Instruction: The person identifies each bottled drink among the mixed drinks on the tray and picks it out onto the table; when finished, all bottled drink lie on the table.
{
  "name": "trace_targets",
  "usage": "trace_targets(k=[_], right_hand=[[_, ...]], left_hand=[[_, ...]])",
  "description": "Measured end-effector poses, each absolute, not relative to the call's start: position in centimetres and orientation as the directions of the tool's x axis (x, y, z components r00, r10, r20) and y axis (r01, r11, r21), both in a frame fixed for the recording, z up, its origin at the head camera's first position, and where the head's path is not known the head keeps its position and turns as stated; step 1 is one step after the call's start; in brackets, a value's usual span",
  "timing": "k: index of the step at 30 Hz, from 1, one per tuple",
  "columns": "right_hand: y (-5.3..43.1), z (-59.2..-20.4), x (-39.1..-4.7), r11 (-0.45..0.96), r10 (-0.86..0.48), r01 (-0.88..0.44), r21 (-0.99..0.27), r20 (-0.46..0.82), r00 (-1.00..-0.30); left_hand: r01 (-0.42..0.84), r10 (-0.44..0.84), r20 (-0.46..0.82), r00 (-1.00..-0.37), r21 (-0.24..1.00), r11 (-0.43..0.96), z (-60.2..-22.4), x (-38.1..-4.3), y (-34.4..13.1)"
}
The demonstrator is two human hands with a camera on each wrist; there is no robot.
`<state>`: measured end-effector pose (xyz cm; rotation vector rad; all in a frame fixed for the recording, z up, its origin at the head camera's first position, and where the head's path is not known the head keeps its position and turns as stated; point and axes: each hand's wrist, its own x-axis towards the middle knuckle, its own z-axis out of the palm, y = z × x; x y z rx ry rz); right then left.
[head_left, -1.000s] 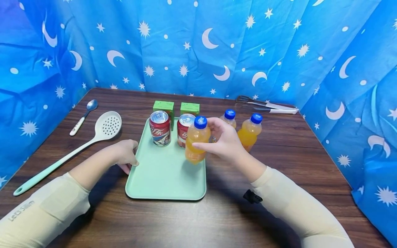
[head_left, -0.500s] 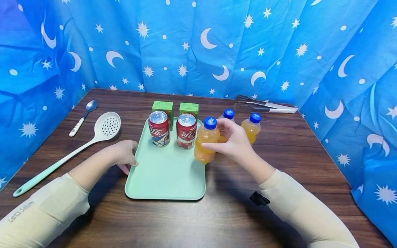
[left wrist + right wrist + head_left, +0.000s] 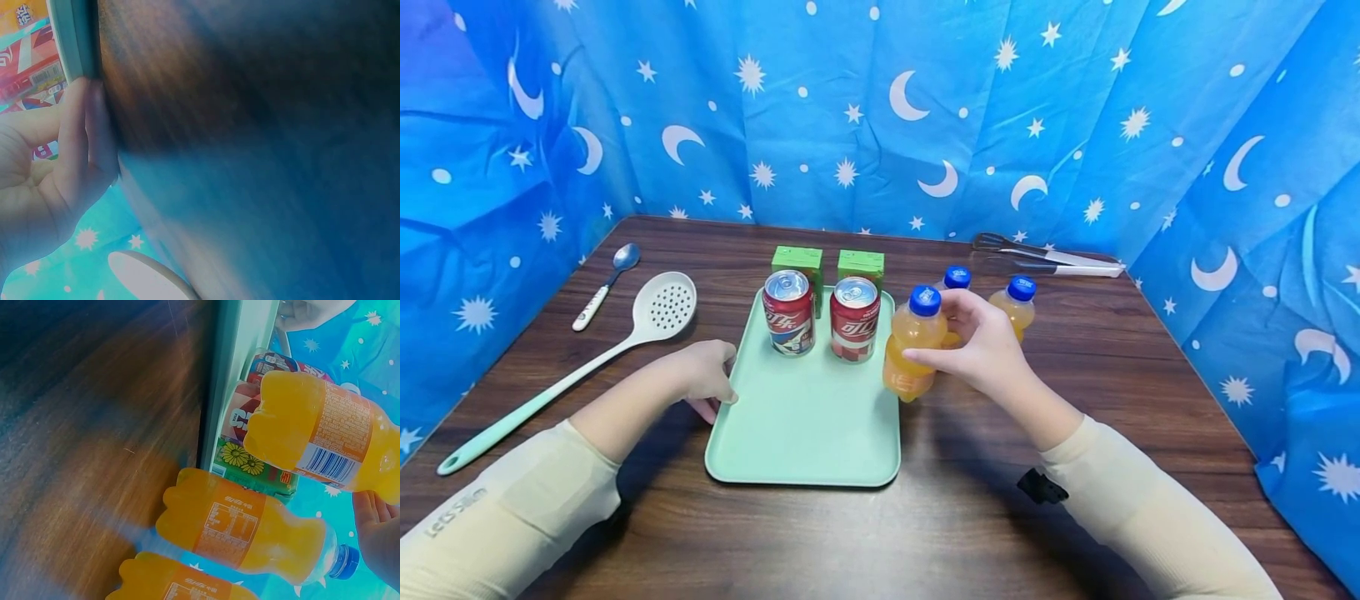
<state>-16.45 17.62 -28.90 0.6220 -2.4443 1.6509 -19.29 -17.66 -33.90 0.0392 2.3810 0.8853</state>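
Note:
My left hand [image 3: 703, 373] pinches the left rim of a pale green tray [image 3: 805, 433]; the left wrist view shows thumb and fingers at that rim. My right hand [image 3: 992, 348] grips a bottle of orange drink [image 3: 913, 354] with a blue cap, held upright above the tray's right edge. In the right wrist view its base hangs clear of the table. Two red cola cans, one [image 3: 789, 323] left and one [image 3: 855, 329] right, stand on the tray. Behind them are two green drink cartons [image 3: 797, 260]. Two more orange bottles [image 3: 1017, 310] stand right of the tray, partly hidden by my hand.
Left of the tray lie a slotted skimmer [image 3: 664, 307] with a long pale green handle and a small spoon [image 3: 610, 283]. Tongs [image 3: 1060, 262] lie at the back right of the wooden table [image 3: 1135, 400]. A blue star-patterned curtain [image 3: 820, 125] encloses the table's back and sides.
My right hand has carried the bottle rightward, from over the tray to its right edge, uncovering the right cola can. My left hand has stayed at the tray's rim.

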Motion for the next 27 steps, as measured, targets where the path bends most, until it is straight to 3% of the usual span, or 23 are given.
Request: trace_targets(k=[27], right_hand=[[19.6, -29.0, -15.6, 0.367, -0.268, -0.408, -0.836, 0.325, -0.907]], left_hand=[[-0.174, 0.218, -0.528, -0.821, 0.595, 0.784, -33.9, -19.3, -17.6]])
